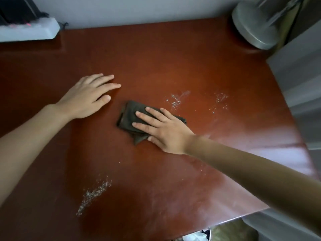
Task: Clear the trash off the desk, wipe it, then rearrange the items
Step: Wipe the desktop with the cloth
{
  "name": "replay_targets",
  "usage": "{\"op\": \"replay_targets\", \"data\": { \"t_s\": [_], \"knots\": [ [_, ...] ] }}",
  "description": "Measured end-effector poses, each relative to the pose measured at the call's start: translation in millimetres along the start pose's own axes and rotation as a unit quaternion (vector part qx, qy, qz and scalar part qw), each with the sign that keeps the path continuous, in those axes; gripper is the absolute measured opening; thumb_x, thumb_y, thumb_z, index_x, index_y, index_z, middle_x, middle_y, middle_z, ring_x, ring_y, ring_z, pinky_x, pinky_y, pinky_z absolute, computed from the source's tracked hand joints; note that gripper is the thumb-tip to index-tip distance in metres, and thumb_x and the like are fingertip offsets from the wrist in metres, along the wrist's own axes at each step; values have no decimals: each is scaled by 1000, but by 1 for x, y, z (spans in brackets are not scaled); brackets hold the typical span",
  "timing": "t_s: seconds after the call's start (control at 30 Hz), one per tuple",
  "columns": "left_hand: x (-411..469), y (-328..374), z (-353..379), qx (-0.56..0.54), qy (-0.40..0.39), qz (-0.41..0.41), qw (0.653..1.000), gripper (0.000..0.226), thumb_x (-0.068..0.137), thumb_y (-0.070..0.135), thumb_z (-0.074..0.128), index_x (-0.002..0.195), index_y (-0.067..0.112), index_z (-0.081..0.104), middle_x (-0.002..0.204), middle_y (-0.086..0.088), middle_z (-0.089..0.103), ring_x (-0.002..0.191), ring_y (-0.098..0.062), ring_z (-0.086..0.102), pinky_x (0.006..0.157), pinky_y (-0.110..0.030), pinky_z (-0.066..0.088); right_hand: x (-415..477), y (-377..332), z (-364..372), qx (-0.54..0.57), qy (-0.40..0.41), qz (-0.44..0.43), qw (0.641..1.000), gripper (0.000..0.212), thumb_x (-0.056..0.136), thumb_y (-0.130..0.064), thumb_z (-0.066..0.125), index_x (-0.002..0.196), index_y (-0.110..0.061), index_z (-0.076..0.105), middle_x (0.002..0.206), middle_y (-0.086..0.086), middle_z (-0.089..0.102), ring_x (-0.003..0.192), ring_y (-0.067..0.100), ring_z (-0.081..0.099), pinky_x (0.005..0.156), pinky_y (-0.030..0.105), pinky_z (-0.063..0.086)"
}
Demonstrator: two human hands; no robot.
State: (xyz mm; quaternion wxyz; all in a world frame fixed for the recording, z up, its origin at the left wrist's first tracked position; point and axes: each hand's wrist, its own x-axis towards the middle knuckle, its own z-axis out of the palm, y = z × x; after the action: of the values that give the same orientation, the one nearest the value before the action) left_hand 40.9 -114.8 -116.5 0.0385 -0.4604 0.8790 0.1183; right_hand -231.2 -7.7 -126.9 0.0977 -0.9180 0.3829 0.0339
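A folded dark cloth [129,117] lies near the middle of the reddish-brown desk [156,58]. My right hand [161,129] presses flat on the cloth with straight, spread fingers. My left hand [88,96] rests flat on the bare desk to the left of the cloth, fingers straight and apart from it. Pale crumbs or dust lie in patches: one near the front left [94,193], one just right of the cloth [174,100], another farther right [220,100].
A white power strip [29,30] with dark plugs sits at the back left corner. A round grey lamp base [253,26] stands at the back right. Grey furniture [302,80] borders the desk's right edge. Below the front edge, something white shows on the floor [196,236].
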Motion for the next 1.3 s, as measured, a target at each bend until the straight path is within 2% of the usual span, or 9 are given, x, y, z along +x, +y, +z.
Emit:
{"op": "replay_targets", "data": {
  "t_s": [0.13, 0.33, 0.43, 0.6, 0.73, 0.93, 1.0, 1.17, 1.3],
  "knots": [
    [8, 11, -3, 24, -21, 30, 999, 64, 83, 60, 17, 144, 39, 23, 155, 5, 16, 142, -22, 12, 112, -46, 13, -4, 15, -2, 32, 30, 120, 992, 52, 98, -36, 35, 147, -29, 20, 156, -1, 13, 144, 26, 9, 114, 44, 8],
    [27, 44, 0, 50, -56, 102, 992, 67, 83, 65, 18, 144, 40, 21, 155, 8, 15, 143, -18, 9, 114, -44, 9, -58, 87, -8, 42, 65, 297, 952, 51, 99, -33, 34, 147, -30, 18, 157, -3, 10, 144, 23, 6, 114, 44, 7],
    [29, 62, 4, 49, -60, 108, 991, 69, 81, 67, 17, 145, 40, 18, 156, 8, 12, 143, -16, 6, 114, -42, 6, -98, 125, -8, 43, 87, 387, 917, 50, 99, -32, 34, 147, -29, 19, 157, -1, 11, 144, 24, 7, 113, 45, 8],
    [38, 86, 3, 68, -62, 138, 986, 68, 82, 66, 17, 144, 40, 16, 154, 11, 14, 143, -15, 8, 113, -41, 5, -167, 163, -5, 61, 124, 552, 823, 49, 99, -34, 29, 147, -28, 21, 157, 1, 11, 144, 26, 6, 115, 49, 7],
    [48, 107, 1, 82, -67, 187, 977, 66, 84, 65, 19, 144, 39, 22, 153, 11, 18, 142, -16, 14, 113, -44, 13, -182, 168, -1, 58, 141, 590, 793, 49, 99, -36, 25, 147, -28, 21, 157, 2, 11, 144, 28, 6, 115, 49, 7],
    [66, 109, -7, 101, -80, 245, 961, 66, 83, 65, 16, 143, 40, 23, 153, 13, 18, 141, -13, 11, 114, -41, 11, -190, 175, -6, 78, 154, 686, 707, 51, 98, -35, 24, 148, -26, 19, 156, 6, 14, 139, 35, 19, 112, 47, 14],
    [69, 105, -10, 101, -86, 268, 954, 66, 83, 64, 16, 143, 39, 25, 153, 14, 18, 141, -12, 10, 113, -40, 10, -187, 159, -3, 69, 147, 667, 727, 51, 97, -35, 25, 147, -27, 21, 156, 6, 14, 140, 35, 16, 111, 47, 14],
    [66, 95, -4, 93, -93, 305, 943, 66, 84, 62, 17, 144, 37, 20, 153, 12, 18, 141, -13, 12, 113, -38, 10, -160, 58, 14, 39, 111, 488, 865, 59, 89, -43, 22, 143, -26, 33, 152, 8, 29, 137, 39, 26, 106, 53, 24],
    [54, 92, 1, 92, -89, 312, 941, 68, 83, 62, 18, 145, 34, 21, 153, 10, 19, 141, -15, 12, 112, -41, 9, -138, -24, 26, 8, 76, 363, 929, 51, 93, -38, 29, 142, -26, 35, 148, 7, 36, 133, 40, 34, 106, 49, 27]
  ]
}}
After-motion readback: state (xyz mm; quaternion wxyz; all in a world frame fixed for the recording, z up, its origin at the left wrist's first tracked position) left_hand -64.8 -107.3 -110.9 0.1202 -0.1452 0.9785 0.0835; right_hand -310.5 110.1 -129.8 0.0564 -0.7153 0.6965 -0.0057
